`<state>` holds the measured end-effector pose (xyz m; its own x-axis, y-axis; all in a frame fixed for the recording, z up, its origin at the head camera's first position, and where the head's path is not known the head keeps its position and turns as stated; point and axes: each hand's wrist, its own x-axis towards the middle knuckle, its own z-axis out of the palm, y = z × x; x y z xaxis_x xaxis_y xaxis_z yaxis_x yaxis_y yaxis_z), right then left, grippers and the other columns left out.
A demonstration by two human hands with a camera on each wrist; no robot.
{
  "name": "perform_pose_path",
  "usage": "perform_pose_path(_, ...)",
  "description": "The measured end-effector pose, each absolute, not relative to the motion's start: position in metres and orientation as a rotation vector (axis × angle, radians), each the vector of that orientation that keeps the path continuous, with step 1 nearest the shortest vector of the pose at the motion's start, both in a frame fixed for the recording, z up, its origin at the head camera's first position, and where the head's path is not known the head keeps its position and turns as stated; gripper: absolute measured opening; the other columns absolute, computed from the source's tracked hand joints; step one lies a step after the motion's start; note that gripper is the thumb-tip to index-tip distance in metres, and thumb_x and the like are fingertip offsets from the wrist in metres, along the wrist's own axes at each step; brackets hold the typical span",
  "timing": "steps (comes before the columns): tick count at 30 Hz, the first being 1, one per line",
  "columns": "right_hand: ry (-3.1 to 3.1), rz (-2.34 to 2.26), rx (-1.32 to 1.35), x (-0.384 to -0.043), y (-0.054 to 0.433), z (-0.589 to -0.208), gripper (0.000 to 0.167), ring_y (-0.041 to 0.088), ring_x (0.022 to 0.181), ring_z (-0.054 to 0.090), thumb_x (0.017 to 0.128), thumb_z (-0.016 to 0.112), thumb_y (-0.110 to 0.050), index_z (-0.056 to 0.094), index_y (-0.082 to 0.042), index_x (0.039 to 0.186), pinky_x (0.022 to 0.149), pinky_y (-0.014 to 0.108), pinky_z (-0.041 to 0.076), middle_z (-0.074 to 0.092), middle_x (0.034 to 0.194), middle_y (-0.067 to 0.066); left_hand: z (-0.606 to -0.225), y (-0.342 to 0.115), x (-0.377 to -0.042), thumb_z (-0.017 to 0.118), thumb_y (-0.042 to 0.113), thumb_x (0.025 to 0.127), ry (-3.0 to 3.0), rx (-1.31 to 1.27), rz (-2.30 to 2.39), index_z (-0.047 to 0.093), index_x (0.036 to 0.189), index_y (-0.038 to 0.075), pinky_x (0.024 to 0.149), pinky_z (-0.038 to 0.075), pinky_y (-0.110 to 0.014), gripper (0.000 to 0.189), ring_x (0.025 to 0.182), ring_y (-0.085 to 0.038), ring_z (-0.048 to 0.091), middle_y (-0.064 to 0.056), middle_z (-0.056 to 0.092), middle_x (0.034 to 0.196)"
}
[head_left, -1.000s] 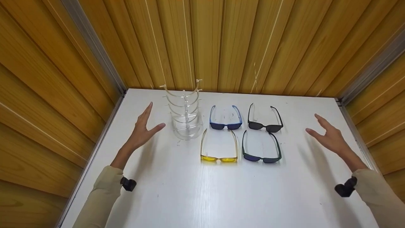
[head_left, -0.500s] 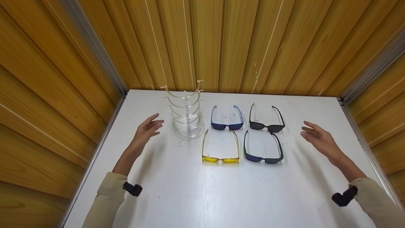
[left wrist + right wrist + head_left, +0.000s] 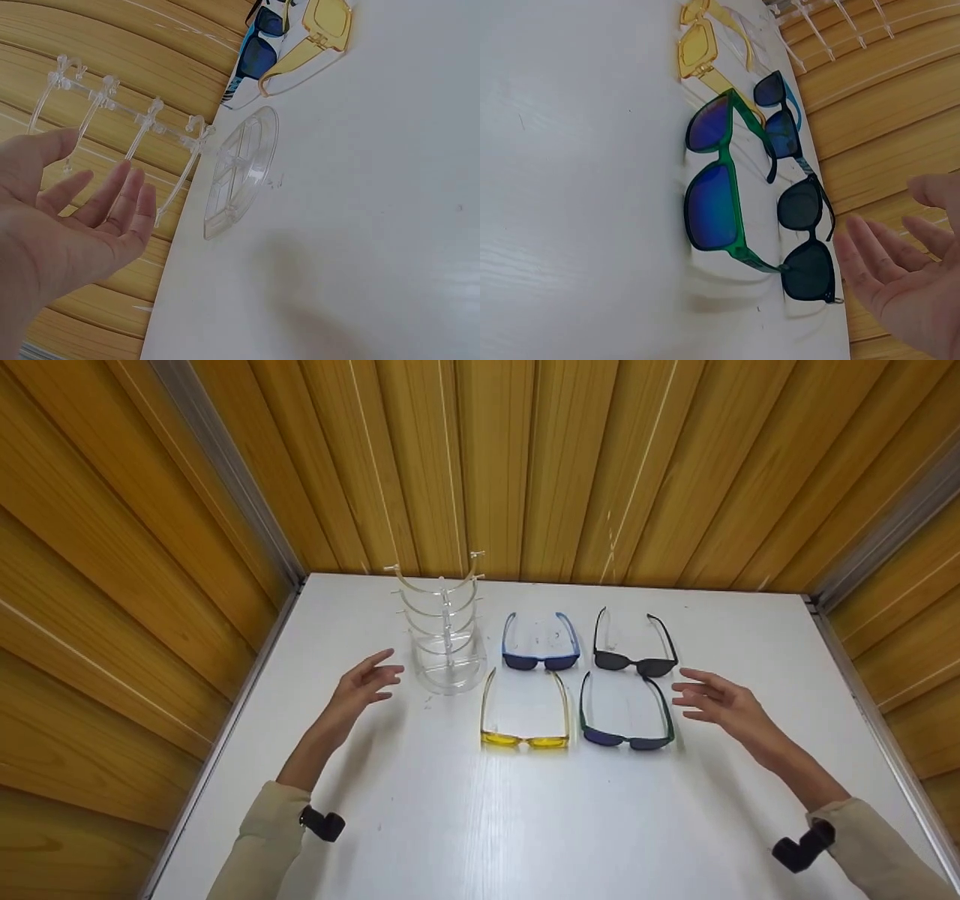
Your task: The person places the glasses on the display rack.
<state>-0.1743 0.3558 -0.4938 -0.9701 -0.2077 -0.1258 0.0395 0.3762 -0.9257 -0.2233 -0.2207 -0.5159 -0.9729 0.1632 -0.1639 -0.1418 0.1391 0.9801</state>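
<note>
A clear plastic glasses display stand (image 3: 448, 649) with several curved arms stands at the back left of the table. My left hand (image 3: 358, 694) hovers just to its left front, fingers loosely bent and holding nothing. To the right of the stand lie blue sunglasses (image 3: 540, 661) and black sunglasses (image 3: 636, 664), with yellow glasses (image 3: 525, 740) and green-framed sunglasses (image 3: 628, 739) in front of them. All have their temples unfolded toward the back wall. My right hand (image 3: 724, 705), holding nothing, is beside the black and green pairs, its relaxed fingers pointing left at them.
A white tabletop (image 3: 480, 825) carries everything. Wood-patterned panels (image 3: 570, 472) rise behind it and on both sides, with metal strips (image 3: 232, 472) along the corners. Each sleeve has a small black camera (image 3: 322, 823) at the wrist.
My right hand has moved left toward the black and green sunglasses. My left hand has come slightly down and right, near the stand. The spread fingers of both hands have drawn in; the glasses stay put.
</note>
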Motion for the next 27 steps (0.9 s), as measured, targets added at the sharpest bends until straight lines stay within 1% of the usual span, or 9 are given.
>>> perform_pose_path(2, 2.383, -1.648, -0.17, -0.172, 0.351, -0.496, 0.06, -0.002, 0.11, 0.069, 0.105, 0.058, -0.031, 0.039, 0.001, 0.153, 0.092, 0.019, 0.058, 0.066, 0.119, -0.026, -0.518, -0.217, -0.221, 0.06, 0.028, 0.104, 2.184, 0.024, 1.903, 0.044, 0.154, 0.015, 0.113, 0.048, -0.047, 0.054, 0.125, -0.022, 0.06, -0.016, 0.059, 0.145)
perform_pose_path(6, 2.301, -1.669, -0.185, -0.167, 0.34, -0.499, 0.058, 0.003, 0.112, 0.07, 0.106, 0.057, -0.027, 0.038, 0.002, 0.153, 0.093, 0.022, 0.059, 0.068, 0.122, -0.021, -0.522, -0.209, -0.218, 0.061, 0.031, 0.103, 2.174, 0.037, 1.862, 0.044, 0.154, 0.014, 0.112, 0.049, -0.047, 0.056, 0.125, -0.024, 0.06, -0.016, 0.06, 0.144)
perform_pose_path(8, 2.271, -1.665, -0.171, -0.165, 0.334, -0.499, 0.058, 0.004, 0.112, 0.07, 0.106, 0.057, -0.026, 0.038, 0.001, 0.153, 0.095, 0.025, 0.059, 0.069, 0.126, -0.015, -0.524, -0.206, -0.216, 0.061, 0.029, 0.103, 2.159, 0.05, 1.85, 0.044, 0.154, 0.014, 0.112, 0.049, -0.047, 0.055, 0.125, -0.025, 0.06, -0.018, 0.06, 0.144)
perform_pose_path(10, 2.253, -1.655, -0.162, -0.162, 0.328, -0.499, 0.058, 0.005, 0.113, 0.07, 0.106, 0.057, -0.027, 0.039, 0.001, 0.153, 0.096, 0.027, 0.059, 0.069, 0.132, -0.004, -0.526, -0.202, -0.214, 0.061, 0.027, 0.103, 2.149, 0.058, 1.845, 0.046, 0.153, 0.014, 0.111, 0.05, -0.047, 0.054, 0.123, -0.023, 0.061, -0.018, 0.061, 0.143)
perform_pose_path(13, 2.233, -1.637, -0.152, -0.16, 0.32, -0.501, 0.057, 0.009, 0.115, 0.07, 0.106, 0.057, -0.028, 0.04, 0.0, 0.153, 0.098, 0.032, 0.059, 0.062, 0.141, 0.018, -0.53, -0.196, -0.213, 0.06, 0.024, 0.104, 2.132, 0.067, 1.842, 0.046, 0.153, 0.013, 0.109, 0.051, -0.046, 0.052, 0.121, -0.022, 0.063, -0.018, 0.062, 0.141)
perform_pose_path(14, 2.226, -1.63, -0.149, -0.159, 0.317, -0.502, 0.057, 0.009, 0.115, 0.069, 0.106, 0.057, -0.028, 0.04, 0.0, 0.153, 0.098, 0.032, 0.059, 0.06, 0.143, 0.024, -0.532, -0.194, -0.212, 0.06, 0.025, 0.104, 2.127, 0.068, 1.838, 0.047, 0.153, 0.013, 0.109, 0.051, -0.046, 0.052, 0.12, -0.021, 0.063, -0.018, 0.063, 0.14)
perform_pose_path(16, 2.205, -1.616, -0.153, -0.157, 0.312, -0.504, 0.058, 0.011, 0.117, 0.069, 0.106, 0.057, -0.027, 0.039, 0.001, 0.153, 0.099, 0.033, 0.059, 0.056, 0.144, 0.03, -0.536, -0.189, -0.211, 0.061, 0.025, 0.103, 2.112, 0.069, 1.83, 0.047, 0.152, 0.012, 0.108, 0.052, -0.045, 0.052, 0.12, -0.021, 0.063, -0.017, 0.063, 0.14)
perform_pose_path(22, 2.082, -1.642, -0.167, -0.153, 0.298, -0.517, 0.059, 0.015, 0.117, 0.069, 0.105, 0.058, -0.023, 0.037, 0.004, 0.153, 0.1, 0.032, 0.058, 0.057, 0.143, 0.03, -0.55, -0.177, -0.207, 0.061, 0.024, 0.103, 2.031, 0.104, 1.839, 0.047, 0.152, 0.01, 0.111, 0.048, -0.052, 0.053, 0.123, -0.026, 0.061, -0.023, 0.059, 0.143)
perform_pose_path(27, 2.028, -1.647, -0.171, -0.152, 0.284, -0.528, 0.059, 0.012, 0.115, 0.069, 0.105, 0.057, -0.021, 0.036, 0.006, 0.153, 0.098, 0.031, 0.059, 0.057, 0.142, 0.03, -0.558, -0.169, -0.206, 0.061, 0.024, 0.103, 1.988, 0.139, 1.844, 0.044, 0.153, 0.006, 0.113, 0.047, -0.054, 0.056, 0.125, -0.031, 0.06, -0.024, 0.059, 0.142)
